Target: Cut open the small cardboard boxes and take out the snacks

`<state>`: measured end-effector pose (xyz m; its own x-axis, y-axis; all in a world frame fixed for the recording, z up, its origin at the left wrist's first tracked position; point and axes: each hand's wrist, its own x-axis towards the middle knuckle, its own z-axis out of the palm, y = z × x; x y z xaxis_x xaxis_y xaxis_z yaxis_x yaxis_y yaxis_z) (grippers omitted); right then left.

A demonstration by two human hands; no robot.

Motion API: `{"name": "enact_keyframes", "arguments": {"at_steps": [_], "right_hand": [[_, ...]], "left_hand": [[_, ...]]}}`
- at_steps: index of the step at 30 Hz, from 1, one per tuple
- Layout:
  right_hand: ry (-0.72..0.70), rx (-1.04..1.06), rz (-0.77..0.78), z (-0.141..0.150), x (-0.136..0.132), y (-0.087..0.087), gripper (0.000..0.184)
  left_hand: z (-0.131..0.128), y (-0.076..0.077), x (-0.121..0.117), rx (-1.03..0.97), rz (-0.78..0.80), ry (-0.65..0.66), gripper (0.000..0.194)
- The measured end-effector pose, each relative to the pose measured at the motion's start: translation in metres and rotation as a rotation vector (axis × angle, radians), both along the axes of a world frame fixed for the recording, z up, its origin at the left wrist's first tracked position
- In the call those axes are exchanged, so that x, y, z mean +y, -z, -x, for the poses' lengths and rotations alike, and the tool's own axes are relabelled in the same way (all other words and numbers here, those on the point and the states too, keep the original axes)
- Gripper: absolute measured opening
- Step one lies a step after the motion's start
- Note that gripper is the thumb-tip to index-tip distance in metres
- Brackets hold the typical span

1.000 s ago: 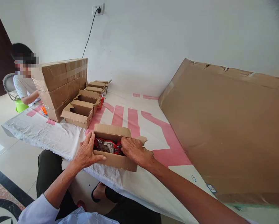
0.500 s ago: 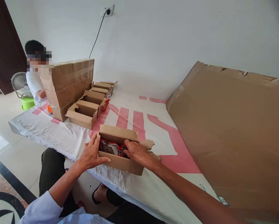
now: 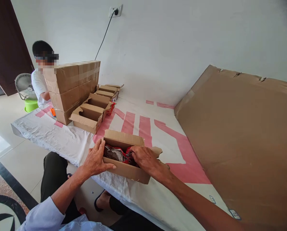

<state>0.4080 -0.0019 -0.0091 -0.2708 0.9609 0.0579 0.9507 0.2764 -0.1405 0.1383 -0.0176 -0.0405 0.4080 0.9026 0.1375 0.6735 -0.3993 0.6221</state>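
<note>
Right in front of me an open cardboard box (image 3: 127, 170) sits near the table's front edge, its flaps raised. Red and dark printed plastic packets (image 3: 115, 153) lie inside it. My left hand (image 3: 94, 159) grips the box's left end, with the thumb along the near wall and the fingers at the far corner. My right hand (image 3: 147, 159) reaches in over the right end. Its fingers are curled and pinch a red packet; the fingertips are partly hidden by the packet and box.
Several open boxes (image 3: 87, 120) stand in a row on the left, a red packet (image 3: 111, 108) beside them. Behind them rises a stack of taped cartons (image 3: 68, 77). A co-worker (image 3: 40, 86) sits beyond. A large cardboard sheet (image 3: 237, 134) leans on the right over the cloth-covered table (image 3: 167, 195).
The view has shifted slightly, so everything sits a little further right. My right hand has stayed at the packet with only a small movement; my left hand keeps its place on the box.
</note>
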Motion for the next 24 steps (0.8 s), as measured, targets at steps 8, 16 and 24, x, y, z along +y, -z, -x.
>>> {"name": "enact_keyframes", "arguments": {"at_steps": [8, 16, 24], "right_hand": [[-0.104, 0.271, -0.319, 0.005, -0.001, -0.062, 0.035], [-0.354, 0.642, -0.313, 0.005, 0.022, -0.143, 0.025], [-0.476, 0.627, -0.275, 0.009, 0.017, -0.186, 0.021]], "left_hand": [[-0.006, -0.005, 0.005, -0.006, -0.011, -0.032, 0.127], [0.004, -0.031, 0.021, -0.034, -0.108, -0.051, 0.109], [0.015, -0.073, 0.062, -0.757, 0.197, 0.115, 0.111]]}}
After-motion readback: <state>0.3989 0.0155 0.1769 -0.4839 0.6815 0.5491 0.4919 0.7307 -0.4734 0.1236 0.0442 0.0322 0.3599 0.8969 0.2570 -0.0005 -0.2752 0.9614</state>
